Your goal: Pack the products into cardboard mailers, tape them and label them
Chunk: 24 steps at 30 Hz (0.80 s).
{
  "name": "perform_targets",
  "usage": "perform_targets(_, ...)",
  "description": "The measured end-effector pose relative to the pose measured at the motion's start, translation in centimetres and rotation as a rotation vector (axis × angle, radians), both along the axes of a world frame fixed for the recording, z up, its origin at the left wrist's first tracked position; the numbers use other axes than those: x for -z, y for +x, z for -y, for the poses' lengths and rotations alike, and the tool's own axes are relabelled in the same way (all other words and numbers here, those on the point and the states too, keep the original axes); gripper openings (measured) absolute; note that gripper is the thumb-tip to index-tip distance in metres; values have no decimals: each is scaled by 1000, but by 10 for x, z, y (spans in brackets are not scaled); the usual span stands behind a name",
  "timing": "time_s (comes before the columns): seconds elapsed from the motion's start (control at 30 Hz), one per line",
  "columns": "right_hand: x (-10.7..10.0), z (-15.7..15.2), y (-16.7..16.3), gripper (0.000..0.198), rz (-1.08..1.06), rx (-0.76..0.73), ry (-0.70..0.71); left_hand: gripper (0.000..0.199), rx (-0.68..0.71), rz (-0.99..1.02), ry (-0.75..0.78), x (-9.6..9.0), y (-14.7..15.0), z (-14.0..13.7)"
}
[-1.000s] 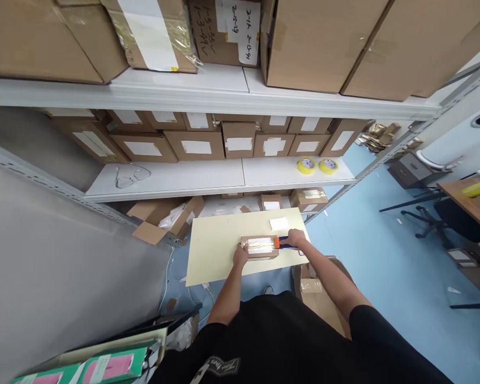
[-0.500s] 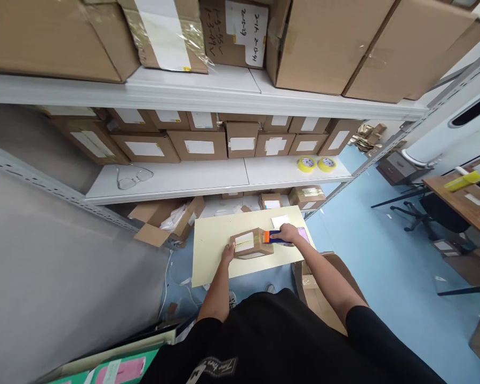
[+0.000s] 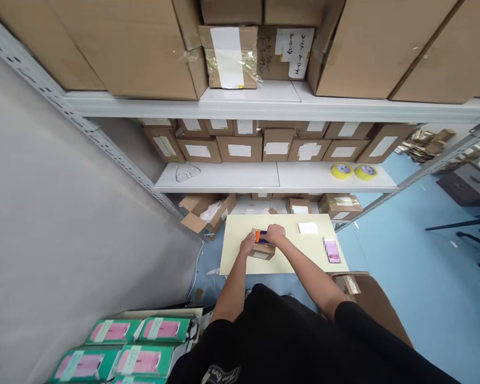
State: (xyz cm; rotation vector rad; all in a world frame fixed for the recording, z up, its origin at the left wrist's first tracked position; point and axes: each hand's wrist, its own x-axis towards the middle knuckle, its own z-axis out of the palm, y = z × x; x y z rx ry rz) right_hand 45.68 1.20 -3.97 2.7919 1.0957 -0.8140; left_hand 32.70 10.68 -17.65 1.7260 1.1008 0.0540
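Observation:
A small brown cardboard box point(image 3: 264, 252) sits on the pale yellow board point(image 3: 240, 262), with a white label on its near side. My left hand point(image 3: 247, 244) grips the left side of this box. In my right hand point(image 3: 275, 233) is an orange and blue tape dispenser point(image 3: 259, 237), its orange end against the box top close to my left fingers. Both hands partly cover the box. Right of my hands, a white paper stack point(image 3: 308, 228) and a pink phone-like thing point(image 3: 332, 250) lie on the board.
A metal shelf point(image 3: 232, 175) behind the board holds labelled boxes, eyeglasses point(image 3: 187, 173) and two yellow tape rolls point(image 3: 341, 170). An open carton point(image 3: 208, 210) stands at the board's left, a large carton point(image 3: 378, 304) at its near right. Green packages point(image 3: 116, 332) lie lower left.
The tape dispenser has moved left across the box top, from its right edge to near my left hand. My view has turned left, uncovering the pink thing and more green packages.

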Motion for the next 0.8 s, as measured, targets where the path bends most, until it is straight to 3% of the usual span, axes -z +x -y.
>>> perform_targets(0.1, -2, 19, 18, 62, -16, 34, -15, 68, 83, 83, -61, 3, 17, 18)
perform_targets(0.2, -1, 50, 41, 62, -23, 90, -34, 67, 133, 63, -53, 7, 45, 53)
perform_targets(0.4, 6, 148, 91, 63, 3, 173, -40, 65, 196, -17, 28, 10, 92, 117)
perform_targets(0.6, 6, 259, 132, 66, 30, 321, -81, 63, 262, -47, 53, 10, 97, 116)
perform_targets(0.7, 14, 271, 127, 66, 10, 334, -85, 63, 247, -3, 16, 14, 91, 106)
perform_targets(0.8, 25, 250, 108, 68, -14, 303, -50, 65, 217, 59, -108, 17, 78, 86)
